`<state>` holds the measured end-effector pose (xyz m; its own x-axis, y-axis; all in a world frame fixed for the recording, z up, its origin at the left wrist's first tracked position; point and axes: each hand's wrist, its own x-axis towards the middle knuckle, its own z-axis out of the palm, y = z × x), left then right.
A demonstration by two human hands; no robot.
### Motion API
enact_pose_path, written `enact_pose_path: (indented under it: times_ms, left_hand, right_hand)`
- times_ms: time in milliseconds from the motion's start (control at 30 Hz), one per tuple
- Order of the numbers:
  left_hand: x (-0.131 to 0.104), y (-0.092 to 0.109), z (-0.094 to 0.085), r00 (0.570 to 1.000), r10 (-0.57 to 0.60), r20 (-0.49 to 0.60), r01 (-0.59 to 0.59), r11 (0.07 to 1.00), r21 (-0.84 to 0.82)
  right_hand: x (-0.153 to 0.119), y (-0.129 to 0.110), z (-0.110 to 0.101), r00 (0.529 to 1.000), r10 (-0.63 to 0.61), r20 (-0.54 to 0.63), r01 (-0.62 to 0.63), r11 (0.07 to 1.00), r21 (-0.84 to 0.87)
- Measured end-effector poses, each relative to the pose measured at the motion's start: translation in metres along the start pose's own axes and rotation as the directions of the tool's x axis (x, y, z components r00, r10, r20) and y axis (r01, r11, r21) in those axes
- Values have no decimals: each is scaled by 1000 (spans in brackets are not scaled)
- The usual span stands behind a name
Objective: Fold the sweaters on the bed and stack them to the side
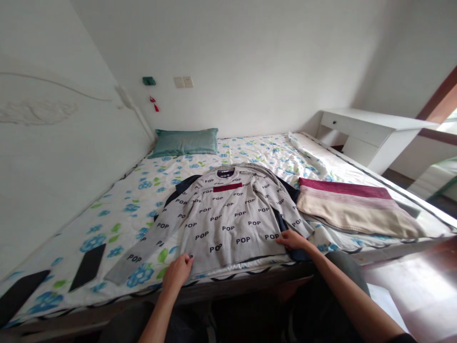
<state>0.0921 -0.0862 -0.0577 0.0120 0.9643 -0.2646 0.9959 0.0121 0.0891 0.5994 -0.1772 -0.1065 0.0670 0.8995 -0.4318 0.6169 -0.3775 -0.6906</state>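
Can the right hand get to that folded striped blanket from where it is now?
Probably yes: the right hand rests on the grey POP sweater's hem, and the striped blanket lies just beside it with nothing between.

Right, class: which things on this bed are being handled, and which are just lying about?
In hand:
grey POP sweater, left hand and right hand at its hem
dark garment beneath it

Lying about:
green pillow
folded striped blanket
white desk
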Motion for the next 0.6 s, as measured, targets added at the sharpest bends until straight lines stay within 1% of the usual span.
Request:
enact_pose_path:
  times_ms: [100,167,233,267,300,333,367,400,433,467,500,533,567,600]
  left_hand:
    - [-3,3,-13,1000,6,-24,-8,997,-77]
    - [-8,-1,-25,999,37,-36,-43,978,-204]
    - [-18,-10,-39,992,122,-18,-120,923,-367]
    - [-25,-17,-47,981,192,17,-165,883,-440]
    - [-33,-25,-54,959,274,68,-204,841,-501]
    - [-43,-34,-62,925,355,136,-229,806,-546]
    - [-52,-42,-69,880,425,212,-238,782,-576]
    - [-61,-50,-75,833,474,284,-235,769,-595]
    - [-69,-57,-81,795,500,344,-221,767,-603]
    - [-74,-62,-84,765,507,396,-203,774,-599]
    - [-78,-66,-86,739,509,440,-189,785,-590]
    - [-77,-68,-85,722,508,470,-178,793,-583]
    - [-74,-68,-83,724,500,475,-163,793,-587]
    - [-68,-69,-79,747,479,461,-133,786,-603]
  right_hand:
    - [-7,-8,-8,995,-54,81,38,981,188]
    - [-14,-10,-16,986,-128,108,87,943,322]
    - [-23,-4,-25,965,-219,146,134,886,445]
    - [-28,1,-29,946,-267,187,146,859,490]
    - [-32,8,-32,912,-319,259,148,843,518]
    - [-37,15,-34,856,-374,358,143,835,531]
    - [-40,23,-36,781,-422,460,135,834,536]
    - [-42,30,-37,701,-457,548,126,836,535]
    - [-44,36,-38,634,-469,615,115,844,525]
    - [-44,40,-40,601,-455,657,101,858,503]
    - [-43,43,-42,616,-422,665,88,876,475]
    - [-40,45,-45,680,-372,632,79,894,442]
    - [-37,46,-49,775,-298,558,67,915,397]
    - [-32,48,-53,878,-205,432,52,939,341]
